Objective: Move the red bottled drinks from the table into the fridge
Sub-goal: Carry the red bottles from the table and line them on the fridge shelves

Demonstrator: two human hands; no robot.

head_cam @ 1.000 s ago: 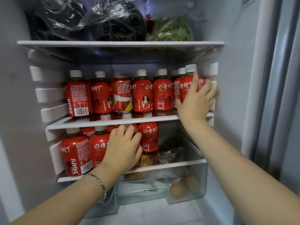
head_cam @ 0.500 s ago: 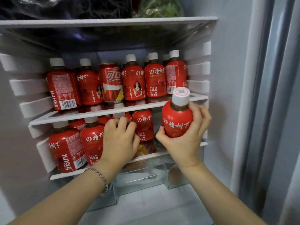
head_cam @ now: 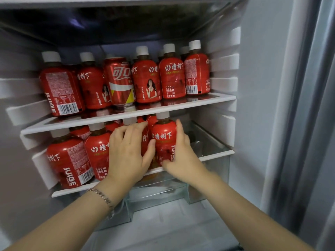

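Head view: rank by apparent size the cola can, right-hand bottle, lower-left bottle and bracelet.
1. Lower-left bottle, though nearest the camera.
2. Cola can and right-hand bottle: look alike, unranked.
3. Bracelet.

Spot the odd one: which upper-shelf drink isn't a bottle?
The can, third from left in the front row: no white cap, unlike the bottles around it.

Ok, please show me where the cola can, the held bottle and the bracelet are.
cola can [head_cam: 120,78], head view, on its white lettering.
held bottle [head_cam: 163,135], head view, on its label text.
bracelet [head_cam: 101,195], head view, on its metal links.
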